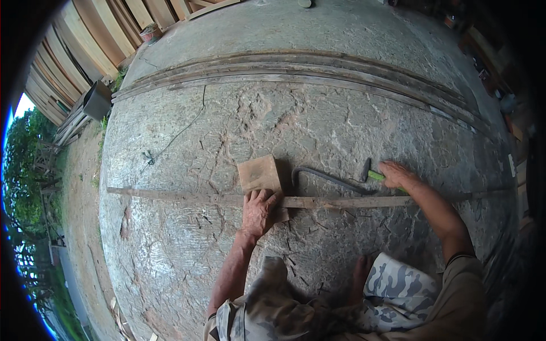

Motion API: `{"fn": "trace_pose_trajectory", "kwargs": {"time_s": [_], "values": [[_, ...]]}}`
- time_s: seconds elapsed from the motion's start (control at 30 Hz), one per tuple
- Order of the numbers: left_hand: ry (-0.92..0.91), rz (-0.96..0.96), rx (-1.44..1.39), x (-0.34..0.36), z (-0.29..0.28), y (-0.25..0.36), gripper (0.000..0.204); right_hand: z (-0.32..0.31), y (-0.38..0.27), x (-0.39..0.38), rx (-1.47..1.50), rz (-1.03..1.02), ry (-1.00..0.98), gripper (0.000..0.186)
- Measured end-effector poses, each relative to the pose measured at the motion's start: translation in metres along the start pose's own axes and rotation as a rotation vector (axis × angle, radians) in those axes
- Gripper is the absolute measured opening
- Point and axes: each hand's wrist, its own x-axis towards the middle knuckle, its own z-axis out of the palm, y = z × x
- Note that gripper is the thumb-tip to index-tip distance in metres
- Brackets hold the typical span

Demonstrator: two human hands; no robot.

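We clench the hammer (374,174) by its green handle in our right hand (395,175). Our left hand (260,213) lies over the strip (341,202), beside the block (259,172); we cannot tell whether its fingers clasp the wood. The strip runs crosswise before us, low over the floor (176,250). Between block and hammer we see the crowbar (333,178).

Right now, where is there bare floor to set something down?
Bare floor lies between the boards and the crowbar, and left of the left forearm. Crowded: around the left hand, block and strip; right hand with hammer; dark bits below.
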Motion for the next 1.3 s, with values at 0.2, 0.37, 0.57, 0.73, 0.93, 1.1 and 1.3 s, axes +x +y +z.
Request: {"fn": "trace_pose_trajectory", "kwargs": {"time_s": [0.2,0.37,0.57,0.73,0.93,1.1,1.3], "values": [[0.016,-0.023,-0.021,-0.009,-0.024,-0.040,0.055,-0.025,-0.008,-0.003,0.026,-0.065,0.201,0.041],[0.009,-0.053,-0.143,0.003,-0.006,-0.018,0.049,-0.068,-0.074,-0.034,0.371,-0.216,0.552,0.032],[0.041,-0.078,-0.128,0.003,-0.008,-0.015,0.045,-0.050,-0.174,-0.090,0.615,-0.394,0.279,0.050],[0.043,-0.071,-0.102,0.003,-0.008,-0.013,0.043,-0.092,-0.199,-0.084,0.223,-0.524,0.484,0.052],[0.070,-0.052,-0.069,0.001,-0.007,-0.012,0.044,-0.139,-0.224,-0.068,0.166,-0.591,0.164,0.051],[0.061,-0.070,-0.069,0.001,-0.006,-0.013,0.045,-0.132,-0.233,-0.069,-0.172,-0.551,0.144,0.051],[0.094,-0.055,-0.092,-0.001,-0.004,-0.013,0.045,-0.117,-0.228,-0.081,0.058,-0.590,0.296,0.052]]}}
